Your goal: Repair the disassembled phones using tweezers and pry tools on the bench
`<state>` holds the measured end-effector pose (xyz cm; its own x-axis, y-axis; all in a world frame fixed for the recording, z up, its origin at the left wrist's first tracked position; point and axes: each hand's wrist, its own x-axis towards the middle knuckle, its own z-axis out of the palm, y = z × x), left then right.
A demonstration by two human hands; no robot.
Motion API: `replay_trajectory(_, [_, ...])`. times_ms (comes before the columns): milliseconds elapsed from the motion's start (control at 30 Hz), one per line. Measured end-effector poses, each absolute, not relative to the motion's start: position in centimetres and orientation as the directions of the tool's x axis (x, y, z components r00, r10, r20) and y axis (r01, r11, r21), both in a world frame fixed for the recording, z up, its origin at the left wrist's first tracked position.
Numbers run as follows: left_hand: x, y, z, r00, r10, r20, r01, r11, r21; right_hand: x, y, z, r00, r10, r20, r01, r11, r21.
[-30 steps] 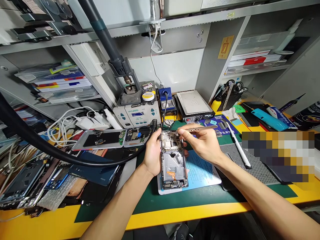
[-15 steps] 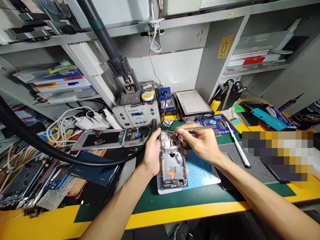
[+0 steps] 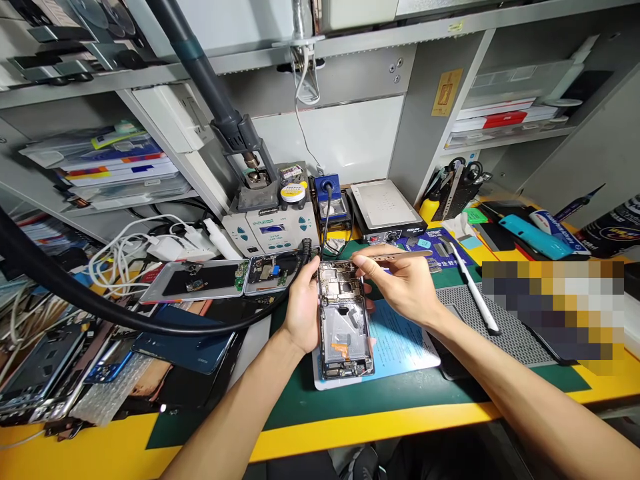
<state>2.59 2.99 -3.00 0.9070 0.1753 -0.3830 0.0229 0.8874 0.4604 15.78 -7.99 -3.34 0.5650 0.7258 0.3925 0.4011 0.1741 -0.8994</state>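
An opened phone (image 3: 345, 327), its inner boards and an orange flex cable (image 3: 340, 348) exposed, is gripped along its left edge by my left hand (image 3: 303, 307). Some left fingertips show past its right edge. My right hand (image 3: 400, 283) pinches a pair of tweezers (image 3: 407, 256), whose slim body with small holes sticks out to the right. The tweezers' tips are at the phone's upper right corner, too small to make out. Under the phone lies a light blue printed card (image 3: 405, 340) on the green mat (image 3: 305, 410).
Disassembled phone parts (image 3: 200, 279) and a dark blue phone back (image 3: 183, 340) lie left. A thick black hose (image 3: 150, 325) arches across the left side. Behind stand a rework station (image 3: 273, 230), a soldering iron stand (image 3: 330, 207) and a heating plate (image 3: 385, 207). A white-handled tool (image 3: 475, 293) lies right.
The view has shifted very slightly. Both hands, the phone and the tweezers keep nearly the same places.
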Motion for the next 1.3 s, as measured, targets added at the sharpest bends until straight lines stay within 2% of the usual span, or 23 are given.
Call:
replay_trajectory(167, [2.62, 3.05, -2.76, 0.895, 0.151, -0.419, 0.054, 0.897, 0.439, 16.02, -8.09, -3.41, 0.583, 0.718, 0.381, 0.370, 0.182, -0.911])
replay_trajectory(667, [2.58, 3.00, -2.60, 0.912, 0.112, -0.394, 0.072, 0.903, 0.423, 16.54, -8.43, -3.33, 0.587, 0.684, 0.433, 0.469, 0.148, -0.871])
replay_trajectory(1300, [2.65, 3.01, -3.06, 0.915, 0.153, -0.372, 0.028, 0.898, 0.440, 16.51, -8.67, -3.04, 0.578, 0.695, 0.427, 0.482, 0.131, -0.866])
